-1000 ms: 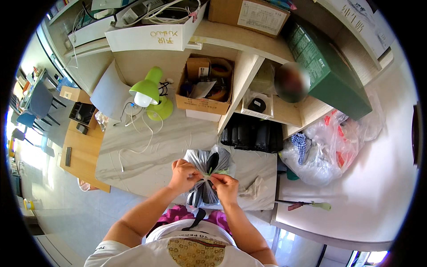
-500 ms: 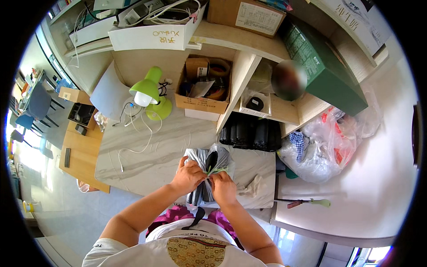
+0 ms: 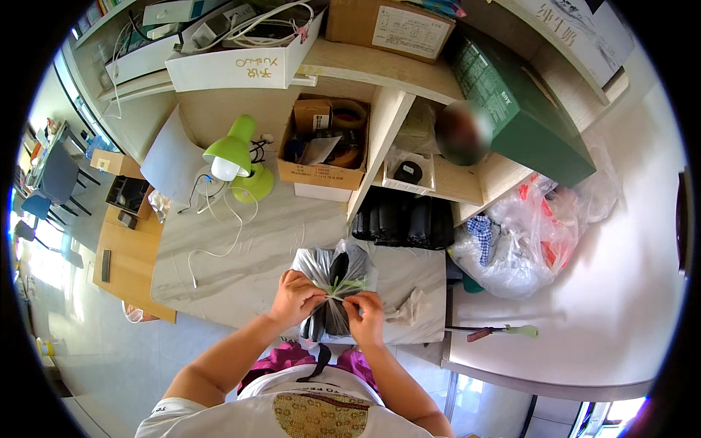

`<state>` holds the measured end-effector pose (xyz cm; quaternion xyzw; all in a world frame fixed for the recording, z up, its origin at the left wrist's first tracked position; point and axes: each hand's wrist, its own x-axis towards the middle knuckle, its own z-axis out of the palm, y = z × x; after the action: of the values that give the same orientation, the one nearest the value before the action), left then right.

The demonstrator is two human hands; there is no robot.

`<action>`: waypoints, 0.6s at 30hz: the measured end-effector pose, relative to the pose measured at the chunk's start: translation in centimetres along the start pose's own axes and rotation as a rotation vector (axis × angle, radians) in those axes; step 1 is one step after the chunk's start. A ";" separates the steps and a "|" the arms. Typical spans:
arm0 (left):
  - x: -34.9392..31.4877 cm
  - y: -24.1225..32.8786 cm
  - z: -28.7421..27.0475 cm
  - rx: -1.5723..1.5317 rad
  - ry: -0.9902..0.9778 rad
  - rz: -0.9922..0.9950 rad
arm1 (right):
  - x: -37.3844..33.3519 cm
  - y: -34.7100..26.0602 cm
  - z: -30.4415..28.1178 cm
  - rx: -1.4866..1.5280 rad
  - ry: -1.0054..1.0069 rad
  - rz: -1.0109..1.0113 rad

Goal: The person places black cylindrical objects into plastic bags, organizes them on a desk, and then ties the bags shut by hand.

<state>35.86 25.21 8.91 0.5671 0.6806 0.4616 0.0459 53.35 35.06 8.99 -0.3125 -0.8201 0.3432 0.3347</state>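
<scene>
Stuffed clear bag, both hands pinching at its gathered neck

Clear plastic bag sits on the marble-look table, at the near edge, straight in front of the person. Left hand: thumb and forefinger pinched together on the left side of the gathered neck, other fingers curled. Right hand: same pinch from the right, fingertips just apart from the left ones. Whether they grip a separate tie or just twisted plastic, can't tell, too small

Handling, my guess: film is thin, soft, a bit slippery, could tear or stretch if pulled hard. Contents probably yield when squeezed; load likely light to moderate, nothing looks fragile. Best hold is the bunched neck for closing work; for lifting, one palm under the load as well, so the film doesn't take all the weight

Looks: see-through film, shiny, creased, folds fanning out from the neck. Dark, long, rolled-looking shapes inside on the near side, a black piece on the far side, grey-silver film around it. A light green strip shows by the neck, toward the right

Around it: crumpled pale plastic on the right, black bundles far right under the shelf, green lamp far left
</scene>
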 end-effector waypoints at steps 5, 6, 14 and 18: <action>-2.6 -3.2 0.1 -0.187 0.130 -0.720 | -1.5 4.9 -1.8 0.136 -0.001 0.588; -4.5 -6.0 1.4 -0.400 0.029 -0.966 | -1.7 4.9 -1.4 0.312 -0.054 0.827; -2.6 -2.7 0.2 -0.986 -0.064 -1.082 | -0.1 3.0 0.6 0.629 -0.256 0.722; -0.7 -3.0 -1.2 -0.993 0.070 -1.006 | 2.5 3.4 2.6 0.549 -0.333 0.713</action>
<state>33.22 24.14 7.26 0.0807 0.5703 0.6580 0.4850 50.85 37.87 5.81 -0.4154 -0.5831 0.6859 0.1304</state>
